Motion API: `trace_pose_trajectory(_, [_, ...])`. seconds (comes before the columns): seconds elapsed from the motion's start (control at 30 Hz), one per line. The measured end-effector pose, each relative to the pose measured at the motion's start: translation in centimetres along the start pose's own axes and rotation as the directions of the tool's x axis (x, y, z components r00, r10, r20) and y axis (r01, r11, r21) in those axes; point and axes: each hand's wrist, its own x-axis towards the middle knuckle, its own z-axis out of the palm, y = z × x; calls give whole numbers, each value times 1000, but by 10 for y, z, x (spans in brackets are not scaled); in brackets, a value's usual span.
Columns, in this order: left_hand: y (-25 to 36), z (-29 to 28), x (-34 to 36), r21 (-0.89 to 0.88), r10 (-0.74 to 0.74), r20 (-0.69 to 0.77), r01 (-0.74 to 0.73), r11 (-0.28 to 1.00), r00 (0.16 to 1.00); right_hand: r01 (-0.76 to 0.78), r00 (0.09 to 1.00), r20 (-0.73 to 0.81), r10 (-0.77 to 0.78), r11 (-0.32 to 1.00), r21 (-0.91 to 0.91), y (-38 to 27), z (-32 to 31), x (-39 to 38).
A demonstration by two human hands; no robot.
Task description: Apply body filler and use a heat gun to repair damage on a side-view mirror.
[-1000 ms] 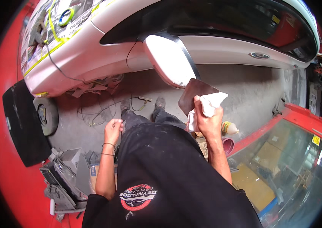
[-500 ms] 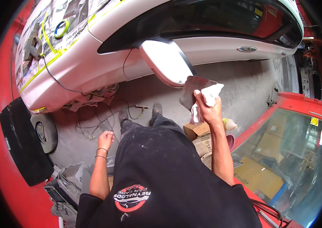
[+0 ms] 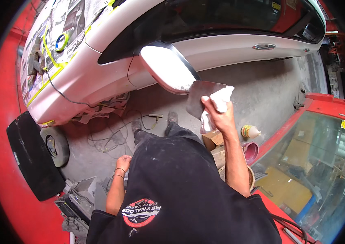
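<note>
My right hand (image 3: 222, 114) grips a thin grey sheet (image 3: 205, 91), which looks like an abrasive pad, together with a crumpled white cloth (image 3: 221, 99). The sheet's upper left edge lies at the tip of the white side mirror (image 3: 166, 67); whether it touches I cannot tell. Dark scuffs show on that end of the mirror housing. Low at my left side, my left hand (image 3: 124, 162) hangs with its fingers curled in, and nothing shows in it. The mirror juts from a white car (image 3: 229, 55).
Newspaper and a yellow tape roll (image 3: 61, 42) cover the car's front. A cable (image 3: 107, 140) trails over the floor by my feet. Right of me are a cardboard box (image 3: 212, 139), a bottle (image 3: 249, 131) and a glazed red panel (image 3: 323, 106). A loose wheel (image 3: 56, 147) stands at left.
My right hand has shifted slightly left with the sheet and cloth, staying beside the mirror tip. My left hand has dropped and come closer to my body. The view has shifted a little.
</note>
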Motion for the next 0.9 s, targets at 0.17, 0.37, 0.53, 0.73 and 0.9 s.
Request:
trace_pose_trajectory(0.17, [-33, 10, 14, 65, 3, 4, -3, 998, 1000, -9, 998, 65, 10, 1000, -19, 3, 14, 13])
trace_pose_trajectory(0.37, [27, 8, 6, -57, -10, 45, 12, 998, 999, 1, 999, 38, 0, 1000, -13, -8, 3, -7])
trace_pose_trajectory(0.53, [76, 9, 14, -163, 226, -83, -237, 958, 971, 28, 999, 36, -27, 999, -37, -10, 9, 1])
trace_pose_trajectory(0.73, [265, -66, 7, -141, 607, -296, -663, 735, 737, -60, 998, 30, 60, 998, 9, -17, 18, -3])
trace_pose_trajectory(0.9, [424, -141, -15, 154, 805, -460, -859, 488, 374, 35, 996, -78, -44, 993, -110, -19, 43, 2])
